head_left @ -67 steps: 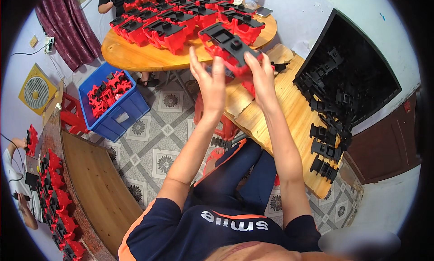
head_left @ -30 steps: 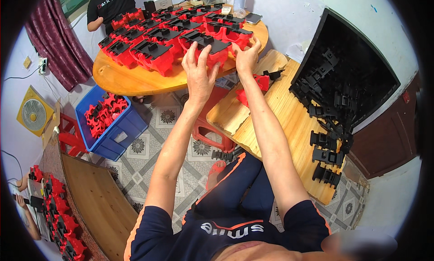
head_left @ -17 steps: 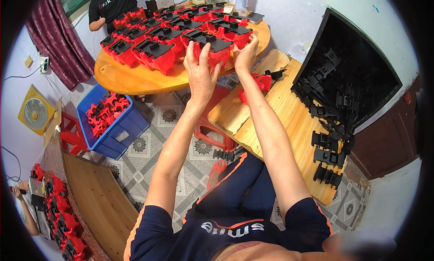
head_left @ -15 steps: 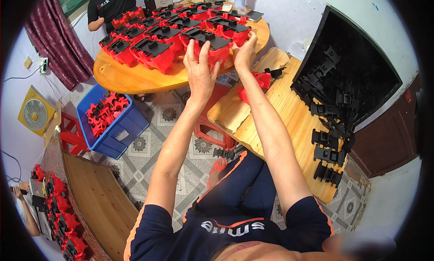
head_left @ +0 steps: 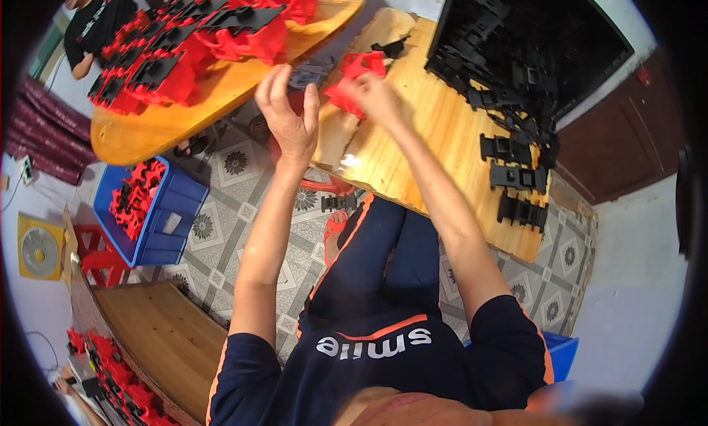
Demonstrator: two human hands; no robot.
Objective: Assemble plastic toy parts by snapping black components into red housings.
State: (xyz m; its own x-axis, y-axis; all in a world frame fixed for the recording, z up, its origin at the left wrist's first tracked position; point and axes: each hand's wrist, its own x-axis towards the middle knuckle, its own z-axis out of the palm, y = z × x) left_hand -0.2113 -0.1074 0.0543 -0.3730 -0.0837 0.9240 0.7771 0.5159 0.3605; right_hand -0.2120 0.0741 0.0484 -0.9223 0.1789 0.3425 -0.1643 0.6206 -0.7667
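My left hand (head_left: 286,120) is raised beside the edge of the wooden table, its fingers apart and nothing in them. Over the wooden bench, my right hand (head_left: 375,100) is smeared by motion and its fingertips overlap a red plastic part (head_left: 363,63). Whether it grips that part I cannot tell. Just beyond lies a small black plastic piece (head_left: 391,48). Closest to my left hand on the table is a red plastic housing with a black top (head_left: 247,31), one of several standing in rows.
Black plastic pieces (head_left: 516,177) line the bench's right side, spilling from a large black tray (head_left: 627,46). A blue crate (head_left: 181,205) of red parts stands on the floor at left. Another person (head_left: 99,28) is behind the wooden table (head_left: 110,142); more red-and-black units (head_left: 122,374) sit lower left.
Both hands have come away from the red-and-black housing on the table. My right hand has moved back to the red part on the bench. The view has turned to the right.
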